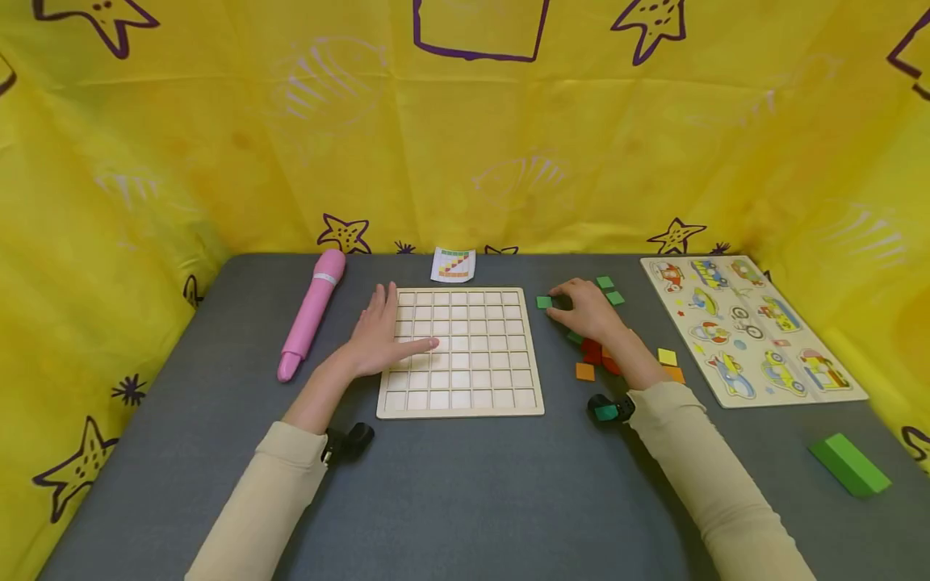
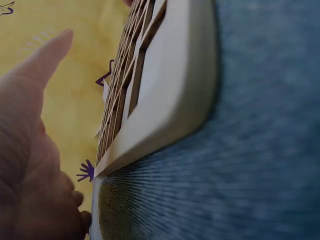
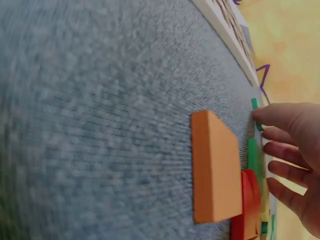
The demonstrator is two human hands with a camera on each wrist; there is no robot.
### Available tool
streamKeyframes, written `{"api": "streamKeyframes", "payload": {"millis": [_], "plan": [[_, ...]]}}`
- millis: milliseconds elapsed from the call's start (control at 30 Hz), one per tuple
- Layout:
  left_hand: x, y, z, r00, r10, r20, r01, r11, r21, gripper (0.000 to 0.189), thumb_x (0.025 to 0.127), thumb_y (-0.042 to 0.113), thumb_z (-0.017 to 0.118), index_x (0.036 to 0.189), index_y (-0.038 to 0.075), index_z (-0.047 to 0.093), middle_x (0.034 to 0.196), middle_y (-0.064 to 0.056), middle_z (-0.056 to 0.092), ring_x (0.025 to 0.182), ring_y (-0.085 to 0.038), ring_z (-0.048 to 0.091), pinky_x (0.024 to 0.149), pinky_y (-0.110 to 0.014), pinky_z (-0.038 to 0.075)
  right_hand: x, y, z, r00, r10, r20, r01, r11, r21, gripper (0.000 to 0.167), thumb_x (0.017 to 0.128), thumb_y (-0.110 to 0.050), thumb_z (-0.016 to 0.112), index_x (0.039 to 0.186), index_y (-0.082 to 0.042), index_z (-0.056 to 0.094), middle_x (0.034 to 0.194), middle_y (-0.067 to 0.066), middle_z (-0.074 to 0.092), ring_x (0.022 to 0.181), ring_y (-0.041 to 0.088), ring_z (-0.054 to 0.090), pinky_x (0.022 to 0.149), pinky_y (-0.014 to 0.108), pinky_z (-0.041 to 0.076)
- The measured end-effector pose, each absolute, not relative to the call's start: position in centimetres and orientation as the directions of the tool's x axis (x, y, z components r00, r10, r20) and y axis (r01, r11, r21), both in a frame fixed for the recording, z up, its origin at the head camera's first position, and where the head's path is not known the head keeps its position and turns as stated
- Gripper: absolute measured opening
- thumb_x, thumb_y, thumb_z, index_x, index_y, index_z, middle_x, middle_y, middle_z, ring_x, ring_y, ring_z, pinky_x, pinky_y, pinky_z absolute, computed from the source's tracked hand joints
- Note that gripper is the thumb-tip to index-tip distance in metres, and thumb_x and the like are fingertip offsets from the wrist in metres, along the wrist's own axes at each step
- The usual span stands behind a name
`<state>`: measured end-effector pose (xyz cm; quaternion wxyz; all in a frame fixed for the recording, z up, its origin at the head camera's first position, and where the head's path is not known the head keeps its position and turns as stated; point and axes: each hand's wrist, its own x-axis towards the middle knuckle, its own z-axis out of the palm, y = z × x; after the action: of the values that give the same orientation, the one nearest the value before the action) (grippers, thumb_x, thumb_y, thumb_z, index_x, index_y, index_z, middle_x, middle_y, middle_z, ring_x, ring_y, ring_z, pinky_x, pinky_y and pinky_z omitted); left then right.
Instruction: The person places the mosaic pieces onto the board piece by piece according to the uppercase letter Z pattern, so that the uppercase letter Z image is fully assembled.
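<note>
A pale wooden grid board [image 1: 461, 415] lies flat, its visible cells bare. My left hand [image 1: 375, 335] is spread over its left edge, thumb reaching across the cells and fingers pointing away. In the left wrist view the thumb [image 2: 50, 55] stands straight beside the board's corner [image 2: 175, 105]. To the right of the board, my right hand [image 1: 592, 311] pinches a small green square tile [image 1: 543, 303] between thumb and index finger at the table. In the right wrist view the thumb [image 3: 275, 115] overlaps that tile, the other fingers loosely bent.
Green tiles [image 1: 615, 298], red tiles [image 1: 592, 351], an orange tile [image 1: 584, 372] and a yellow tile [image 1: 667, 357] lie around the right forearm. A pattern card [image 1: 454, 265] lies behind the board, a pink wand-like object [image 1: 308, 319] left, a picture puzzle [image 1: 756, 331] and green block [image 1: 850, 464] right.
</note>
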<state>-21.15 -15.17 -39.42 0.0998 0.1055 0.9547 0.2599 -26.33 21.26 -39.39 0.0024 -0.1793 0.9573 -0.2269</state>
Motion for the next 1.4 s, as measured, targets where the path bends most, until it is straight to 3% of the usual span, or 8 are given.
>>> {"api": "streamKeyframes", "payload": {"millis": [133, 367, 567, 1000, 1400], "plan": [[-20.2, -15.6, -40.0, -0.925, 0.327, -0.192, 0.166, 0.804, 0.570, 0.130, 0.077, 0.073, 0.064, 0.153, 0.002, -0.015, 0.159, -0.022, -0.015, 0.147, -0.036, -0.007, 0.116, -0.054, 0.002, -26.6, 21.3, -39.7, -0.938, -0.337, 0.081, -0.337, 0.830, -0.445, 0.036, 0.092, -0.018, 0.068, 0.120, 0.005, 0.065, 0.122, 0.026, 0.059, 0.117, 0.042, 0.050, 0.102, 0.053, 0.037], [-19.0, -16.5, -40.0, -0.868, 0.456, -0.196, 0.303, 0.800, 0.518, 0.136, 0.070, 0.068, 0.074, 0.153, -0.004, -0.005, 0.159, -0.023, -0.013, 0.147, -0.035, -0.010, 0.116, -0.053, -0.001, -26.9, 21.2, -39.8, -0.931, -0.354, 0.092, -0.352, 0.802, -0.483, 0.042, 0.090, -0.018, 0.071, 0.125, 0.003, 0.062, 0.122, 0.022, 0.061, 0.113, 0.036, 0.055, 0.098, 0.050, 0.041], [-18.6, -17.4, -40.0, -0.822, 0.529, -0.209, 0.362, 0.770, 0.525, 0.142, 0.063, 0.062, 0.082, 0.153, -0.005, -0.004, 0.159, -0.022, -0.016, 0.147, -0.034, -0.013, 0.116, -0.052, -0.002, -26.8, 20.8, -39.8, -0.925, -0.360, 0.121, -0.370, 0.780, -0.505, 0.032, 0.091, -0.013, 0.070, 0.119, -0.001, 0.066, 0.112, 0.018, 0.067, 0.102, 0.033, 0.060, 0.090, 0.048, 0.047], [-18.8, -17.8, -40.5, -0.816, 0.544, -0.197, 0.387, 0.767, 0.512, 0.141, 0.063, 0.063, 0.081, 0.153, -0.006, -0.003, 0.160, -0.021, -0.014, 0.147, -0.032, -0.012, 0.117, -0.050, 0.000, -26.6, 17.0, -38.8, -0.954, -0.268, 0.135, -0.285, 0.666, -0.689, 0.027, 0.085, -0.022, 0.078, 0.103, -0.005, 0.066, 0.099, 0.011, 0.068, 0.091, 0.025, 0.062, 0.075, 0.039, 0.051], [-18.5, -17.6, -40.2, -0.812, 0.546, -0.208, 0.382, 0.765, 0.518, 0.138, 0.066, 0.062, 0.081, 0.153, -0.005, -0.003, 0.160, -0.020, -0.014, 0.147, -0.032, -0.012, 0.116, -0.052, -0.001, -27.3, 9.4, -39.2, -0.924, -0.366, 0.107, -0.316, 0.579, -0.752, 0.014, 0.087, -0.022, 0.076, 0.093, -0.012, 0.069, 0.091, 0.002, 0.067, 0.090, 0.018, 0.062, 0.076, 0.034, 0.050]]}}
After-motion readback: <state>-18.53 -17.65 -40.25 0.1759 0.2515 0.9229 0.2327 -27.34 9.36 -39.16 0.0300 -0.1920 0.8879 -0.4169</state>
